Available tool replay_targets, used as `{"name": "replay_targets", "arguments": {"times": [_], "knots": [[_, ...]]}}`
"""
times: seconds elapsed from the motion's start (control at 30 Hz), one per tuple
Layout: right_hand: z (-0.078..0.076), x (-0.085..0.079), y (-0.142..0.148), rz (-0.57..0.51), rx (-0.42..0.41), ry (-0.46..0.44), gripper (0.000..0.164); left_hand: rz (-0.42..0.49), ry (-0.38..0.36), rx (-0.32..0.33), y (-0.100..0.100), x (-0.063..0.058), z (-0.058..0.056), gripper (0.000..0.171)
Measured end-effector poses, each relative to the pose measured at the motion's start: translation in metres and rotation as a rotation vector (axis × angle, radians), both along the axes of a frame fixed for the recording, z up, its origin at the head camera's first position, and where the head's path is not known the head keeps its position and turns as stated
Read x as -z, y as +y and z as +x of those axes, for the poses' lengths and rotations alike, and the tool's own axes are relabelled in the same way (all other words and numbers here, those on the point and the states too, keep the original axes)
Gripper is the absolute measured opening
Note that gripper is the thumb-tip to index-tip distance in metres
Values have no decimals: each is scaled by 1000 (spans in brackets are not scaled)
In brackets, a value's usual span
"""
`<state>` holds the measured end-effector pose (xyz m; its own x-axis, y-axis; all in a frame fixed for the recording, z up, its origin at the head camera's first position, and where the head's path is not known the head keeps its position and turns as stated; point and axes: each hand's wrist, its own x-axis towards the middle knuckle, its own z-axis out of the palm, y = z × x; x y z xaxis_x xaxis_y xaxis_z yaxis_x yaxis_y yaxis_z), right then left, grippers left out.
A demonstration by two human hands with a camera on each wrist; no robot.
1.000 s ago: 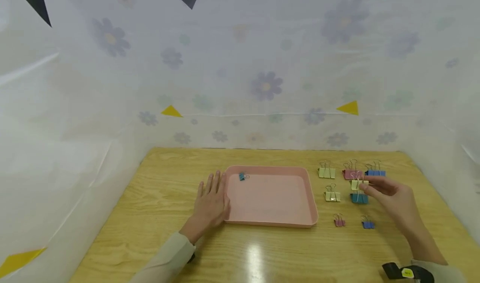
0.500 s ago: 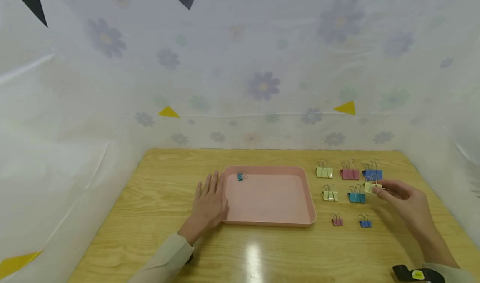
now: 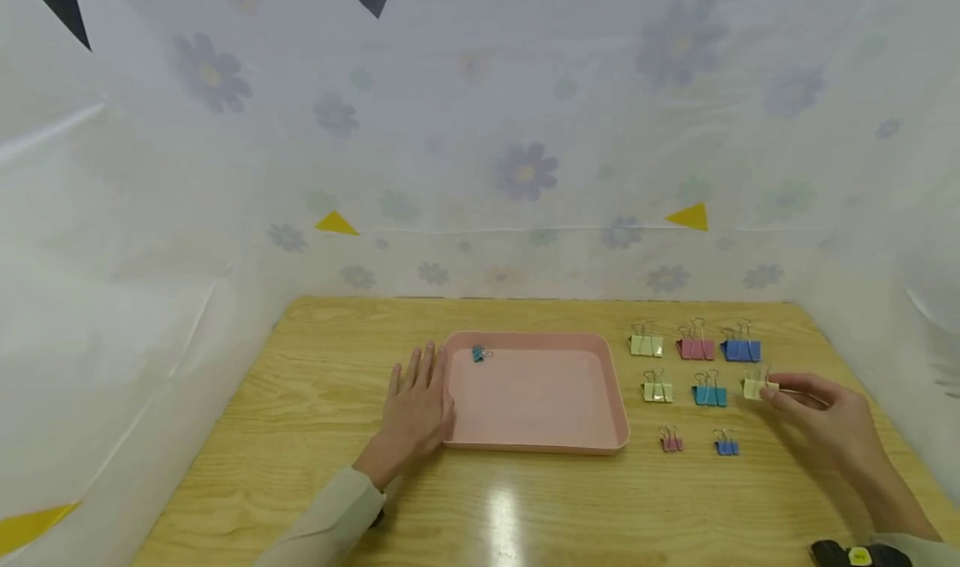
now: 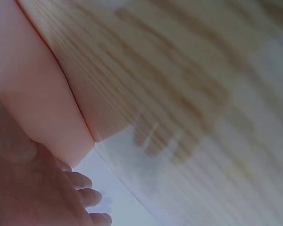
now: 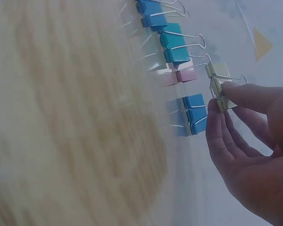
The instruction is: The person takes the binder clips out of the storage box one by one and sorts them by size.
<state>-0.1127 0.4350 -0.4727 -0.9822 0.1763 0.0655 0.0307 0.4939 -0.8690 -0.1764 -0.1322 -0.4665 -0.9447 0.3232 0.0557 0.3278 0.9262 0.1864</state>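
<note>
Between thumb and fingers my right hand (image 3: pixel 825 417) pinches a pale yellow binder clip (image 3: pixel 759 388), its wire handles pointing up. In the right wrist view this yellow clip (image 5: pixel 219 84) shows above the tabletop, with the fingers on its end. Just left of it in the head view stands a teal binder clip (image 3: pixel 709 395), and behind it a large blue one (image 3: pixel 741 350). My left hand (image 3: pixel 415 408) lies with straight fingers along the left side of a pink tray (image 3: pixel 540 400). A small teal binder clip (image 3: pixel 478 353) lies in the tray's far left corner.
More binder clips stand right of the tray: a yellow one (image 3: pixel 646 345) and a magenta one (image 3: pixel 696 348) at the back, another yellow one (image 3: pixel 657 392) in the middle, small pink (image 3: pixel 672 442) and blue (image 3: pixel 727 446) ones in front. A flowered plastic sheet (image 3: pixel 480 133) encloses the table.
My right hand has carried the yellow binder clip rightward, from in front of the teal and magenta clips to the spot right of the teal one, and lowered it. The left hand stays at the tray.
</note>
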Motion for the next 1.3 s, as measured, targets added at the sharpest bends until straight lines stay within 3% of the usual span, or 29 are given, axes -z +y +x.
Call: {"name": "replay_targets", "arguments": {"times": [0.53, 0.87, 1.07, 1.3], "knots": [[-10, 10, 9, 162, -9, -61, 48, -21, -18, -10, -1, -4, 1, 62], [-10, 9, 12, 306, 10, -96, 52, -17, -11, -8, 1, -4, 1, 62], [-10, 9, 12, 318, -3, -106, 51, -13, -11, -6, 0, -3, 1, 62], [-9, 8, 13, 246, -15, -74, 51, -31, -9, -7, 0, -2, 1, 62]]}}
